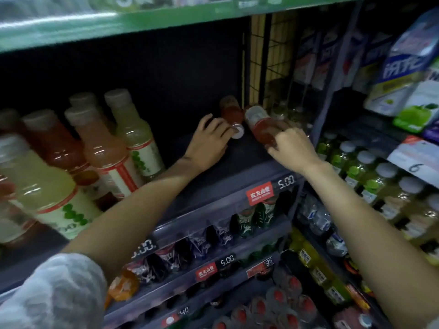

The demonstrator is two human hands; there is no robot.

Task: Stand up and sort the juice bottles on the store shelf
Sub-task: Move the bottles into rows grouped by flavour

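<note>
**Two red juice bottles down at the shelf's right end**

Price tags along the shelf (228,193) front edge read "5.00" (286,181), beside a red brand tag (259,193) with white Chinese characters too blurred for me to read; lower tiers repeat "5.00" and the same red tag. A handwritten "6" (417,167) marks a card on the rack to the right, where large blue-and-white packs (408,65) carry bold Chinese lettering. The store is dim, its shelves dark with a green strip (118,24) overhead and a wire grid (273,60) closing the shelf's right end.

My left hand (209,143) lies on the shelf near that end, fingers curled round the neck of a red bottle (231,112) lying flat, its white cap (237,131) pointing at the front edge. My right hand (292,148) grips a second red bottle (261,124) by its base, tilted, the clear capped top aimed at the back right corner. The two bottles sit just beside each other.

At the left end stand upright bottles (104,143) of pale yellow, pink and red juice, grey-capped, with white labels banded in red and dotted green.
</note>
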